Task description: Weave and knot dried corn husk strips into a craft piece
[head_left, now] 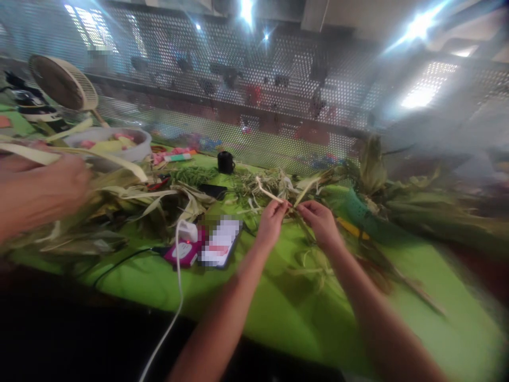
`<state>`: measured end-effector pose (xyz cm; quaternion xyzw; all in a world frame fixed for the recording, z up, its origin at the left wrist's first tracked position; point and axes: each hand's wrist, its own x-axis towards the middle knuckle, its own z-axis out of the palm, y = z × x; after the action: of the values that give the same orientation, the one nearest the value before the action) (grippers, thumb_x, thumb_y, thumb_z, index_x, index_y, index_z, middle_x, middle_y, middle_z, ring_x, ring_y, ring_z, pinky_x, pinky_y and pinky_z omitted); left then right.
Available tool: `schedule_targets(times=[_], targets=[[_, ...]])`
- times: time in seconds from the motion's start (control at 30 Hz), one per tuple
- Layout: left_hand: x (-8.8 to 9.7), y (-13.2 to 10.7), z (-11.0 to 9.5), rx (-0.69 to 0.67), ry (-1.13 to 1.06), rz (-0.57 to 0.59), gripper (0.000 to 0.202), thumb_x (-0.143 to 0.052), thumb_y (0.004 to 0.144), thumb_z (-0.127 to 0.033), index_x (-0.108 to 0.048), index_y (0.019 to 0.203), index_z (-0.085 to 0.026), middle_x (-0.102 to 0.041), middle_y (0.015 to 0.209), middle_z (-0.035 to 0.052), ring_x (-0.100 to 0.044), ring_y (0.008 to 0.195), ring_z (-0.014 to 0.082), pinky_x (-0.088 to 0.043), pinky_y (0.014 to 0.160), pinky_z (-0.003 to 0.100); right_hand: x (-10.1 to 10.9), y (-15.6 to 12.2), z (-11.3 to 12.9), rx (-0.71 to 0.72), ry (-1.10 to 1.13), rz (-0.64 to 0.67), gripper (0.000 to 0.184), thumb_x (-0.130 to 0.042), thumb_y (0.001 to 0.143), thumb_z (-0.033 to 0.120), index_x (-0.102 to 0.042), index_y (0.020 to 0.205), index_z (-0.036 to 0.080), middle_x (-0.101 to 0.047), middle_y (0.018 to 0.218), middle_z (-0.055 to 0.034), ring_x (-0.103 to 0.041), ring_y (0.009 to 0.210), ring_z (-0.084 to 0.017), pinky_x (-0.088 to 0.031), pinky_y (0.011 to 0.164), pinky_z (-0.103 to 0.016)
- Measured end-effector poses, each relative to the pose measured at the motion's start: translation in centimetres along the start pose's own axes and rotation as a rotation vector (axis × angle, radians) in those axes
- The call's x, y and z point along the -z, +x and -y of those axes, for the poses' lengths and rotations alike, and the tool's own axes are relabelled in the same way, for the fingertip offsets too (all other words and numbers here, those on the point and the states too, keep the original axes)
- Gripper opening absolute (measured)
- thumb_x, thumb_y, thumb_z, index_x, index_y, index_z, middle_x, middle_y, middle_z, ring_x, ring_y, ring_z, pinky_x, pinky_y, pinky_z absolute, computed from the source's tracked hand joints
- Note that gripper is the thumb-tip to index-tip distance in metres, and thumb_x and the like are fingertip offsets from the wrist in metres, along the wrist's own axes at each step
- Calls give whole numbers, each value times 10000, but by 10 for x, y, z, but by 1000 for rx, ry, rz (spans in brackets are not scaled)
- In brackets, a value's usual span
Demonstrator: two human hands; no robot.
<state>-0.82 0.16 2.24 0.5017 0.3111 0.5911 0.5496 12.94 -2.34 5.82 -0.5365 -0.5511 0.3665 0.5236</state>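
Observation:
Close together over the green table (262, 297), my two hands pinch strips of dried leaf that look like corn husk. My left hand (273, 218) grips a pale husk strip (267, 191) that points up and left. Held in my right hand (320, 223) is another husk strip (307, 190), which slants up and right. The strips meet between my fingertips, but blur hides how they join. Behind my hands lies a heap of dried husks (284, 183). Thin loose strands (316, 268) hang or lie below my right hand.
A co-worker's hand (63, 183) holds a long husk strip at left. A phone (222, 244) lies beside a magenta power box (183, 252) with a white charger and cable (181, 286). Farther off are a fan (66, 82), white basin (139, 146), black mug (226, 162) and green basket (360, 209).

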Motion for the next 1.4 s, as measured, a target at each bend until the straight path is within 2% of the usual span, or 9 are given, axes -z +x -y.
schedule_targets(times=[0.17,0.27,0.53,0.73,0.87,1.0,1.2,1.3,1.4], targets=[[3,0,-3,-33,87,98,285,-616,847,-444,-692,917,-178,-574,702,5,-508,699,133,-389,644,234,0,-4,5,-82,-28,104,421,-779,615,530,-645,748,153,-451,571,47,-307,512,-74,-190,477,-251],[2,0,-2,-19,81,129,300,-593,861,-451,-696,948,-183,-551,676,-2,-475,650,124,-365,613,235,-2,-4,5,-89,-5,98,394,-773,600,514,-620,680,161,-458,566,44,-307,510,-75,-199,482,-255],[1,-1,4,5,58,45,306,-601,847,-473,-661,885,-175,-461,605,-32,-375,554,96,-297,542,230,-4,-6,-1,-102,70,6,216,-711,603,360,-619,653,171,-443,497,54,-302,467,-80,-207,465,-254],[-2,0,0,-57,86,106,290,-612,842,-445,-681,894,-168,-604,769,20,-488,689,131,-367,632,238,2,-4,0,-111,73,85,248,-719,602,372,-660,710,157,-459,520,51,-297,483,-75,-195,486,-249],[-4,-2,1,-34,85,106,280,-613,840,-433,-672,875,-161,-607,768,20,-478,668,125,-365,611,238,-2,-3,1,-94,53,76,209,-706,564,336,-664,666,159,-565,598,14,-397,549,-102,-262,526,-254],[-1,-3,1,-34,83,64,278,-609,844,-438,-663,868,-167,-540,685,-9,-415,593,102,-329,556,231,-4,-5,1,-98,82,26,142,-683,563,292,-636,611,167,-475,514,36,-344,508,-89,-236,496,-252],[1,-1,-2,5,50,79,333,-596,843,-501,-666,883,-179,-544,662,-7,-474,643,121,-378,615,240,11,-3,0,-80,38,117,284,-706,693,440,-676,721,159,-437,492,45,-320,465,-82,-220,457,-250],[-2,-1,1,67,-2,131,336,-659,796,-489,-649,869,-162,-592,718,6,-521,702,125,-412,686,243,17,0,-1,-41,7,50,339,-729,685,497,-659,716,166,-452,490,47,-335,455,-79,-234,443,-242],[-6,0,9,117,-89,182,410,-801,654,-403,-631,929,-152,-645,814,22,-572,771,140,-440,762,268,16,2,-4,-18,33,4,345,-749,660,496,-670,750,172,-515,537,36,-369,467,-81,-277,447,-237]])
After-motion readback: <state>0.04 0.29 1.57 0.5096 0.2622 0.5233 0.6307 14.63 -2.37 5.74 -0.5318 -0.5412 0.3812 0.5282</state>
